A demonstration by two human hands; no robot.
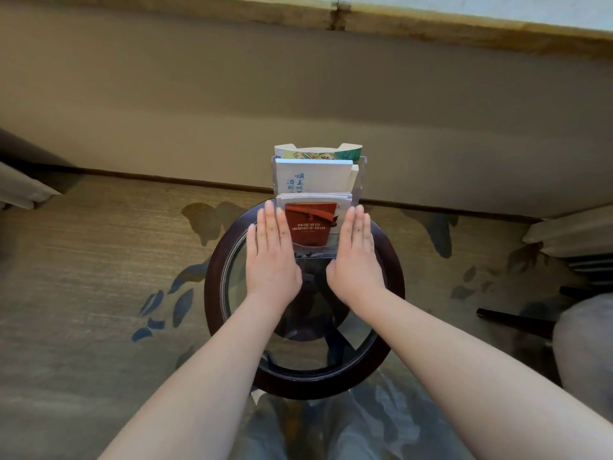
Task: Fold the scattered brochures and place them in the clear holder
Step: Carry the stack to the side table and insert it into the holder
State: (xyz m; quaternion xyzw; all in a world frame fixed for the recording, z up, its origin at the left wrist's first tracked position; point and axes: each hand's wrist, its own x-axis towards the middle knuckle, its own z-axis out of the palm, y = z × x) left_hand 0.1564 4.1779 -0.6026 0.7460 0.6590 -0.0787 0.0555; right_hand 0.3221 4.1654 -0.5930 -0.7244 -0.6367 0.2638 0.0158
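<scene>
A clear tiered holder [362, 164] stands at the far edge of a round glass table [215, 287]. Its front tier holds a stack of brochures with a red-orange cover [310, 225]. White brochures with blue writing [311, 177] fill the middle tier, and a green-patterned one [318, 153] stands at the back. My left hand [270, 257] lies flat, fingers straight and together, against the left side of the front stack. My right hand [356, 257] mirrors it on the right side. Neither hand grips anything.
The table has a dark wooden rim and a dark base seen through the glass. Patterned carpet [99, 260] surrounds it, with a beige wall behind. A chair [570, 234] stands at the right, and my knees are under the near edge.
</scene>
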